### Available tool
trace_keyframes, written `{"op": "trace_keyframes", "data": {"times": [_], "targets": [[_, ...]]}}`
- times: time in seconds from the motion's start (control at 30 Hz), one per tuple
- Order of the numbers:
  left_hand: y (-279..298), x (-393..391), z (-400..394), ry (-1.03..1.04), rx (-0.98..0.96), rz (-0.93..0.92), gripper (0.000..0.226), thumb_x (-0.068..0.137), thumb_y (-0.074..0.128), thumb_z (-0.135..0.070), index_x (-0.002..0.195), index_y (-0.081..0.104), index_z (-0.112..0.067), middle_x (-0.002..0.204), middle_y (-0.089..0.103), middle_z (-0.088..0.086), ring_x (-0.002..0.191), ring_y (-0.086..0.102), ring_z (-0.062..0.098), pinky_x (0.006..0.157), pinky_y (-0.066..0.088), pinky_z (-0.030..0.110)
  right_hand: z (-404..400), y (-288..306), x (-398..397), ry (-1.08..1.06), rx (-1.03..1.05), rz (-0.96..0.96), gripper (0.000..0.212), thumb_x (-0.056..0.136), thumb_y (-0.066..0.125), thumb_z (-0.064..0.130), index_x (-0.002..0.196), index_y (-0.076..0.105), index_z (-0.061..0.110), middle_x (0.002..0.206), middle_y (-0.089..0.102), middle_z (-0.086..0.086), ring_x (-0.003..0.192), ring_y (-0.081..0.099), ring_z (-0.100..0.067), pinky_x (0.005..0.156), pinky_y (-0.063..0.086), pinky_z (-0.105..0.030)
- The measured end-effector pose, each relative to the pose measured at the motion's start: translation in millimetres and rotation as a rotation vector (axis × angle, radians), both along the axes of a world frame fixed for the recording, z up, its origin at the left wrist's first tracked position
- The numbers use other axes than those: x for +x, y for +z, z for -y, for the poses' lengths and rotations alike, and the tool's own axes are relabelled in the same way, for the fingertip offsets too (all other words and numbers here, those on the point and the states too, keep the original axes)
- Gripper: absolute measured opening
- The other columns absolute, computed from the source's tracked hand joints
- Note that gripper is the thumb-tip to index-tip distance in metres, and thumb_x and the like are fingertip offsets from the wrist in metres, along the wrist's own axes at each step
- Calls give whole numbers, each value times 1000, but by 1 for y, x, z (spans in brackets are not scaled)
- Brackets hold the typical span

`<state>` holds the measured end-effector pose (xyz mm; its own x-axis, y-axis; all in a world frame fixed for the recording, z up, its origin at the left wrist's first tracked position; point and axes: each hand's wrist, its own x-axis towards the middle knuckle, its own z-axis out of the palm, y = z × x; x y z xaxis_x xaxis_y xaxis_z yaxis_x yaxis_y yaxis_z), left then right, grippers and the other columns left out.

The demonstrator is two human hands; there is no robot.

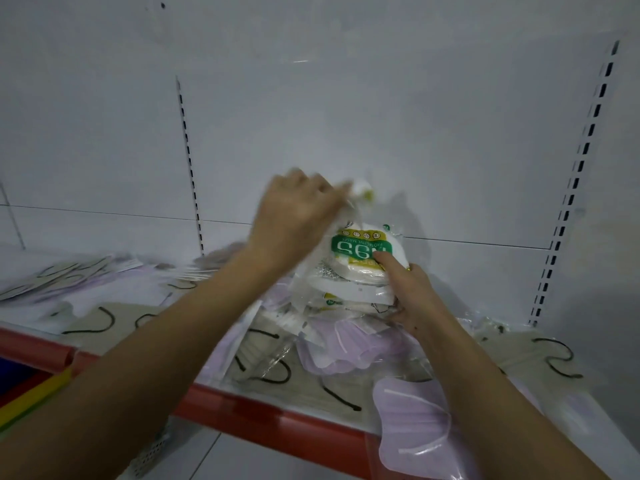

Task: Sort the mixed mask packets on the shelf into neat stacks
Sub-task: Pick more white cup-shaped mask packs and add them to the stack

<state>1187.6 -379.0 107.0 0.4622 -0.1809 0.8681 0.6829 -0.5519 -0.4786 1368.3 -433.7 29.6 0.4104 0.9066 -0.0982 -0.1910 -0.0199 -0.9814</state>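
A stack of white N95 mask packets (360, 261) with green labels stands tilted at the middle of the shelf (266, 415). My right hand (412, 292) grips the stack from the right, its forefinger laid on the top packet's label. My left hand (294, 216), blurred by motion, pinches the upper edge of a clear packet at the stack's top left. Pink mask packets (349, 344) lie under and in front of the stack. Another pink packet (412, 424) overhangs the shelf's red front edge.
Beige masks with black ear loops (100, 320) in clear packets lie spread over the shelf's left and front, and more (540, 355) at the right. Grey packets (69, 271) sit far left. White back panel with slotted uprights (571, 188) stands behind. Coloured bins (20, 386) show below left.
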Motion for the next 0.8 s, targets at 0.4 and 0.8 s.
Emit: {"op": "trace_keyframes", "data": {"times": [0.4,0.8], "targets": [[-21,25,0,-53,-1141,256,59,94,65,-34,147,42,-21,148,38,5,136,37,23,112,30,33,-6,-6,12,115,-45,-111,61,78,67,33,131,46,13,122,63,-21,98,69,-44,67,57,-59],[-41,45,2,-125,-1486,393,56,98,44,-57,148,38,-32,148,47,8,133,44,28,109,38,41,-9,6,42,158,70,-172,92,68,28,97,119,69,32,115,73,-5,104,68,-36,84,53,-62]]}}
